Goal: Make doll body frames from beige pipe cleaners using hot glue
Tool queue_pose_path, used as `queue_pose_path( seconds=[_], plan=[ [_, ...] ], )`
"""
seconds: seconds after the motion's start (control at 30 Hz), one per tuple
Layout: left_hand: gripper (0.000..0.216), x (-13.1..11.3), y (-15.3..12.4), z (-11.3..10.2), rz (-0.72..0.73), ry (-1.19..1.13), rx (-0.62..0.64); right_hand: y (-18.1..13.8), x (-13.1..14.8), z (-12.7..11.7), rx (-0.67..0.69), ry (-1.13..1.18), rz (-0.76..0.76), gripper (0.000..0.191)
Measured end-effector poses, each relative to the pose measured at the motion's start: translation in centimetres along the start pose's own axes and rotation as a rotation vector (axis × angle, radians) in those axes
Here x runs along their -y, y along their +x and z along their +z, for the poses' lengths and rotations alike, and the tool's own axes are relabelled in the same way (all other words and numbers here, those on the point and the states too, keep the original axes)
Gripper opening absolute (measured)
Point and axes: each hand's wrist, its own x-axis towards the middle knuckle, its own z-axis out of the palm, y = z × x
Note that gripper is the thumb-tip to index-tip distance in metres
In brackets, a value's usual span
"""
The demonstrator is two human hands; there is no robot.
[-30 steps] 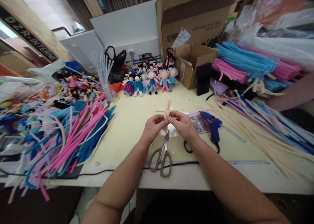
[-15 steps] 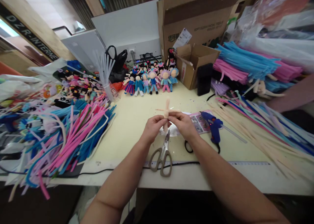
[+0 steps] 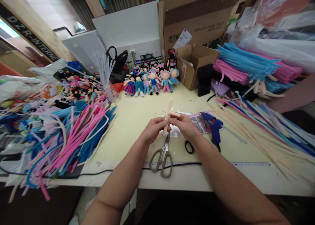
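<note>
Between my fingers, above the table, is a cream pipe-cleaner figure (image 3: 167, 116) shaped like a cross, with two side arms and an upright top. My left hand (image 3: 154, 129) pinches its middle from the left. From the right, my right hand (image 3: 185, 123) grips the same figure with thumb and fingers, its lower end hanging between the hands. Just below lie scissors (image 3: 162, 159) with grey-brown handles, blades pointing toward the figure. To the right of my right hand rests a blue glue gun (image 3: 214, 126) with a clear glue stick in its back.
Bundles of coloured pipe cleaners (image 3: 71, 136) cover the left side; more strands (image 3: 261, 136) lie on the right. Finished small dolls (image 3: 152, 80) stand at the back beside an open cardboard box (image 3: 194, 62) and a black phone (image 3: 205, 79). A ruler (image 3: 251, 164) and black cable run along the front edge.
The cream figure has turned and tilted slightly in my fingers, its right arm now angled down to the right. Both hands keep nearly the same place.
</note>
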Motion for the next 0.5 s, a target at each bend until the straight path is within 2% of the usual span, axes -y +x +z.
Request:
queue_pose_path(
  seconds=[0.23,0.5],
  plan=[
    [0.037,-0.18,0.05,0.21,-0.050,-0.021,-0.022,0.06,-0.01,0.30,-0.017,-0.064,-0.001,0.023],
    [0.036,-0.29,0.08,0.07,-0.052,-0.022,-0.048,0.13,-0.37,0.09,-0.045,-0.136,-0.011,0.023]
  ],
)
